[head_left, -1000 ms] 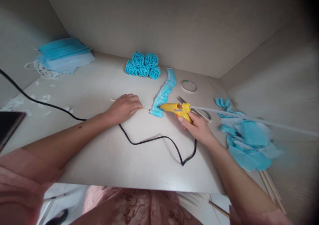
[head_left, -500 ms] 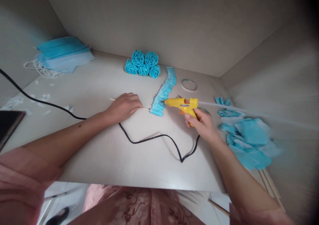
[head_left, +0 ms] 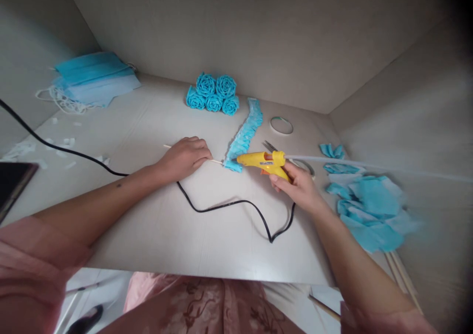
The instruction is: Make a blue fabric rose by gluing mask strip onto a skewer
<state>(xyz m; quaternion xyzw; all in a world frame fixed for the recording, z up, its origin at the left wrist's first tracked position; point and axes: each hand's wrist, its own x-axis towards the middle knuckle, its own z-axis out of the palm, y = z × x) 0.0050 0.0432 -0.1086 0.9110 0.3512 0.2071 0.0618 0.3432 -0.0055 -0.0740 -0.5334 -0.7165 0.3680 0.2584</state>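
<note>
My left hand [head_left: 187,157] is closed around a thin wooden stick [head_left: 216,162], whose right tip meets the near end of a gathered blue strip [head_left: 245,136] lying on the table. In my right hand [head_left: 295,182] is a yellow hot glue gun [head_left: 263,161] with a long clear glue stick [head_left: 343,163] running out of its back. The gun's nozzle is at the strip's near end, close to the stick's tip; whether it touches, I cannot tell. Partly hidden behind the gun and hand is a pair of scissors [head_left: 269,146].
Several rolled blue rosettes [head_left: 214,93] are stacked at the back. Face masks [head_left: 95,80] lie at back left, crumpled blue pieces [head_left: 373,211] at right. A tape ring [head_left: 281,125] rests beyond the gun. A black cord [head_left: 221,206] crosses the table [head_left: 207,245]; white scraps [head_left: 22,150] and a dark device [head_left: 15,183] are left.
The glue gun has shifted a little left and toward me, its nozzle now lower on the strip's near end. More of the scissors shows. My left hand stays on the stick.
</note>
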